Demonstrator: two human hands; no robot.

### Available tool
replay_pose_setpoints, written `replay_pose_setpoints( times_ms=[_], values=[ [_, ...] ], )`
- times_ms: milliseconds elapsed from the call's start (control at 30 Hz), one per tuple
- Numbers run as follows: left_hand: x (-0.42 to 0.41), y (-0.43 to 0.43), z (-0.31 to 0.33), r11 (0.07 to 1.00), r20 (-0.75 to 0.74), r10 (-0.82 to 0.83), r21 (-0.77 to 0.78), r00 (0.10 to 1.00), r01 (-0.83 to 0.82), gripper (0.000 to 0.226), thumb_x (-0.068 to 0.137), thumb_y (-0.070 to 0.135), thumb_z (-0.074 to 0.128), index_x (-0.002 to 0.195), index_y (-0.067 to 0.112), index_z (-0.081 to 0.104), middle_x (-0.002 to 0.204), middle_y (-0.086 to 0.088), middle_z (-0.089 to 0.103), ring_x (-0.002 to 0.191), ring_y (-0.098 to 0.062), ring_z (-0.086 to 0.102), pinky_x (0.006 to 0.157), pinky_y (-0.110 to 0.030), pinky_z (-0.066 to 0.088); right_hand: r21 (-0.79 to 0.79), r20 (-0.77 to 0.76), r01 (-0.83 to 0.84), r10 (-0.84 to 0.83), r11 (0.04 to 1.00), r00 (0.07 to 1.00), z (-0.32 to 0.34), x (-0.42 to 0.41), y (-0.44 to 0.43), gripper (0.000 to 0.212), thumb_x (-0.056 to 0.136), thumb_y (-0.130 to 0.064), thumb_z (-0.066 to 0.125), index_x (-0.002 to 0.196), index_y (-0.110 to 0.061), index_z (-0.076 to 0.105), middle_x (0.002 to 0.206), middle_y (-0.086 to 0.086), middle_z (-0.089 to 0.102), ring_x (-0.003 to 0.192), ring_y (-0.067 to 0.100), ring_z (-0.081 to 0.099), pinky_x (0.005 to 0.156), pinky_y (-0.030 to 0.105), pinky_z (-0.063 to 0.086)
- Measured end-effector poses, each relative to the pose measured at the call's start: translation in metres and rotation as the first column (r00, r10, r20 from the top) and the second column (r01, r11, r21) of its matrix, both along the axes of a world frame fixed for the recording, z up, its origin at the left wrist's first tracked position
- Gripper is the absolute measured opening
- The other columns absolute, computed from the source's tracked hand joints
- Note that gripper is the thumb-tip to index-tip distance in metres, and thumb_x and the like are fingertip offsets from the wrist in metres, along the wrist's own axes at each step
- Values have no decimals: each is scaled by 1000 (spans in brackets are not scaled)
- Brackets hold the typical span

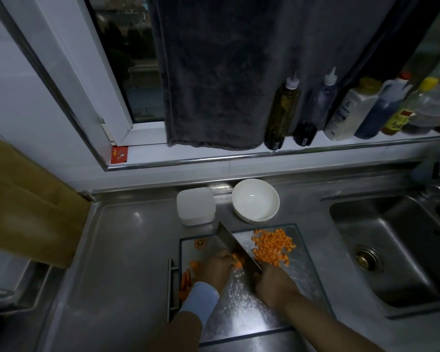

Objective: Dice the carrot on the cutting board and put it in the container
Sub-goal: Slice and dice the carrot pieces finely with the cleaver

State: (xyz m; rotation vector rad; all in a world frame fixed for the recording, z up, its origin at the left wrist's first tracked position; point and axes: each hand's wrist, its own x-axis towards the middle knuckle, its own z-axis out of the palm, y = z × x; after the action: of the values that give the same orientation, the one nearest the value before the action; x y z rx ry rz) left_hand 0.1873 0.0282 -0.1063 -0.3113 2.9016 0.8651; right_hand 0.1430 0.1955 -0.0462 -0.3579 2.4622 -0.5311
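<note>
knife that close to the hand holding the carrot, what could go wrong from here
1. The knife sits right beside the left hand gripping the carrot; a slip could nick the fingers.
2. The diced pile lies near the far edge of the cutting board; a sweep of the blade might push pieces onto the counter.

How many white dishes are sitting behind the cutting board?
2: a square container on the left, a round bowl just right of it. None seems hidden.
</note>
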Motion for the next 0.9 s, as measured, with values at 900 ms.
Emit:
replay_pose_setpoints(
  times_ms=[900],
  values=[
    [-6, 1, 12, 917, 104, -246, -297, 964, 266, 31, 96, 9, 47, 126, 10, 56, 130, -7, 55, 120, -21, 52, 104, -26, 35, 167, -79, -39, 52, 985, 996, 25, 28, -9, 28, 98, -21, 40, 113, -7, 59, 113, 13, 65, 104, 31, 62, 83, 34, 50]
  ],
)
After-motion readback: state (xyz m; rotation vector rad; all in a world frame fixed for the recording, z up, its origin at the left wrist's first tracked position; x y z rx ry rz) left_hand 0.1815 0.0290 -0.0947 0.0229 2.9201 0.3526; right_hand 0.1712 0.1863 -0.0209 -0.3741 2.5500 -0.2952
